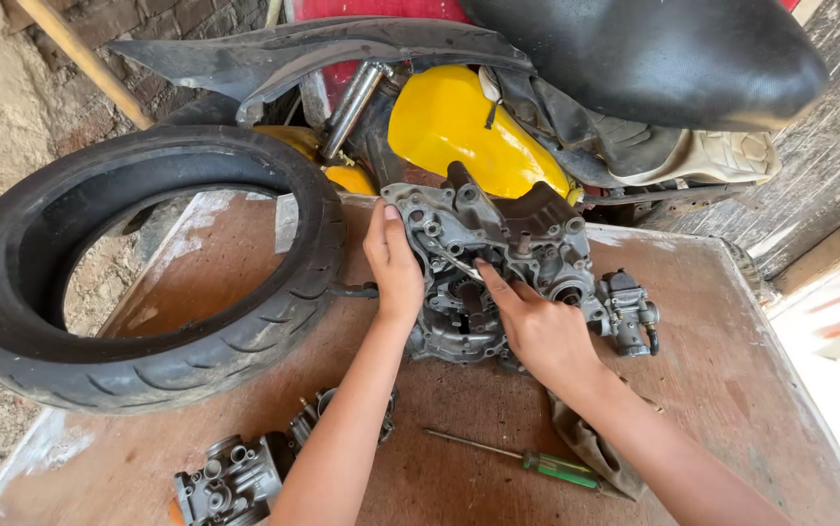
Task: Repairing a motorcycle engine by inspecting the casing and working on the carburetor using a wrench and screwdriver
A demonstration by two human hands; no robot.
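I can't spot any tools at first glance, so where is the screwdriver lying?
The green-handled screwdriver lies on the wooden table low in the head view, just under the person's right forearm, below the engine case.

Single view from the camera on my head, looking steeply down and forward over my forearms onto the wooden table [692, 390]. It sits close: the engine case [498, 263] fills the centre, the tyre [147, 273] the left, a wall the far edge.
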